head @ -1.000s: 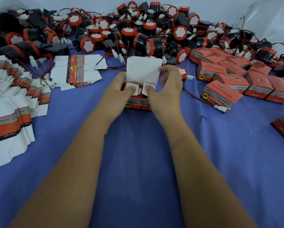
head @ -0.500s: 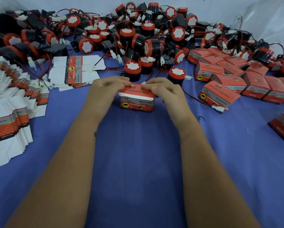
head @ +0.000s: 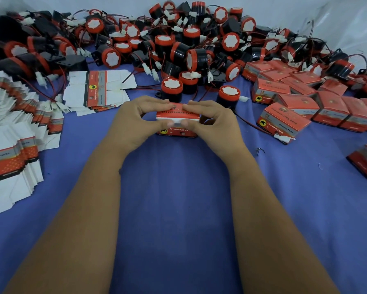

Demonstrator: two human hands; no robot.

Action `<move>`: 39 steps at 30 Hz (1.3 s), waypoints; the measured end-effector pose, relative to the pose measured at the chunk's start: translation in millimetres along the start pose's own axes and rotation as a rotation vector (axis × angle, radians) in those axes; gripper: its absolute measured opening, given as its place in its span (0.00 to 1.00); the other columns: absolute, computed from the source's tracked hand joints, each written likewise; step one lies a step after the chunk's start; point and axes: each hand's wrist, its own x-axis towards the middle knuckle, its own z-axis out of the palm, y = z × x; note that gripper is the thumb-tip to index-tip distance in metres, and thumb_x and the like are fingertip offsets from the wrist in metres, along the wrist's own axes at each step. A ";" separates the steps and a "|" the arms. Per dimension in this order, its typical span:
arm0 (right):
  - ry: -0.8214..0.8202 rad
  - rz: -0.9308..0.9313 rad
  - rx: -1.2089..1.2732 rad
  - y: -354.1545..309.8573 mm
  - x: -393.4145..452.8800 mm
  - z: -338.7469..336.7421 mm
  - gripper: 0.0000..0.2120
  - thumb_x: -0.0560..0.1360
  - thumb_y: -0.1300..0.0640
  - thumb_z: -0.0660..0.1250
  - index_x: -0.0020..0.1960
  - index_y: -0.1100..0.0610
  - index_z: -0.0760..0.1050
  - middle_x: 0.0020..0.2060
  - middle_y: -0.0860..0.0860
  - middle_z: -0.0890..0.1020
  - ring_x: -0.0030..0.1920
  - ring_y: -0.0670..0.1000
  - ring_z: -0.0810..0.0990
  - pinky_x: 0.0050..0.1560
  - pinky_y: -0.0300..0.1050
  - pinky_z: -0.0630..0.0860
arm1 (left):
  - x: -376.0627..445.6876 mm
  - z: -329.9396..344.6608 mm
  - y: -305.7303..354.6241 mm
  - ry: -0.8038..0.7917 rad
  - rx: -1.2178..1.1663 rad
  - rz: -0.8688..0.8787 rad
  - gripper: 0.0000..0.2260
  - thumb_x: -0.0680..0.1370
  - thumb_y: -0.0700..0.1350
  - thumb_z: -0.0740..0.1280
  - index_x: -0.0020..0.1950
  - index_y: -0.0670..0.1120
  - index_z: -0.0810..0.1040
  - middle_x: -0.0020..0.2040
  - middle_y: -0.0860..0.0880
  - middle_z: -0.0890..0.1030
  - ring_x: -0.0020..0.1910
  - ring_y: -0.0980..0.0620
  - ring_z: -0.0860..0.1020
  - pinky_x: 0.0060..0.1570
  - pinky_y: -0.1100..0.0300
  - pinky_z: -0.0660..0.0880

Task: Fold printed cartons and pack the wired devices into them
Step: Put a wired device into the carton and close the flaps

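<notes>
**Both hands closed on a printed carton at the centre of the worktop**

The left hand (head: pixel 136 122) and the right hand (head: pixel 217 122) gripped one red carton (head: pixel 177 118) from either side, just above the middle of the frame. Fingers curled over its top and the thumbs pressed its near face, where a white flap edge showed under the lid. The carton rested on the blue worktop (head: pixel 178 209). Its top face read "12v reversing horn", and the same words, with a black elephant on a yellow mark, ran along its lower front.

At right, a group of closed cartons (head: pixel 305 102) lay close together; the nearest one (head: pixel 284 122) carried the elephant mark, "12v reversing horn" and "Genuine Parts", with a white plug sticking out at its lower corner. At left, flat unfolded cartons (head: pixel 12 149) were fanned in a long stack, one showing "Parts". A smaller stack of flat cartons (head: pixel 97 90) lay left of centre, above the left hand. Across the top of the frame sprawled a heap of black-and-red wired devices (head: pixel 178 45), with red and black leads and white plugs.
</notes>
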 end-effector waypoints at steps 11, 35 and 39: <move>0.030 0.003 0.058 -3.7 -0.8 -0.2 0.14 0.75 0.56 0.72 0.60 0.56 0.81 0.55 0.45 0.80 0.55 0.40 0.78 0.55 0.36 0.77 | -1.2 4.4 3.3 0.081 -0.087 0.003 0.14 0.75 0.44 0.73 0.60 0.52 0.80 0.54 0.54 0.83 0.56 0.62 0.80 0.55 0.66 0.77; 0.103 0.078 0.133 -4.3 -2.0 2.9 0.07 0.75 0.64 0.71 0.50 0.54 0.81 0.62 0.52 0.80 0.51 0.41 0.79 0.54 0.42 0.80 | 2.6 13.1 -1.8 0.200 -0.318 -0.114 0.09 0.73 0.36 0.75 0.47 0.50 0.84 0.54 0.51 0.83 0.57 0.60 0.81 0.54 0.63 0.79; 0.153 0.061 0.061 -2.6 -1.6 6.6 0.09 0.75 0.61 0.71 0.50 0.48 0.79 0.55 0.40 0.80 0.50 0.48 0.80 0.52 0.46 0.80 | 0.5 15.3 -1.0 0.168 -0.041 0.000 0.11 0.71 0.37 0.77 0.48 0.49 0.80 0.56 0.48 0.80 0.59 0.56 0.79 0.60 0.59 0.77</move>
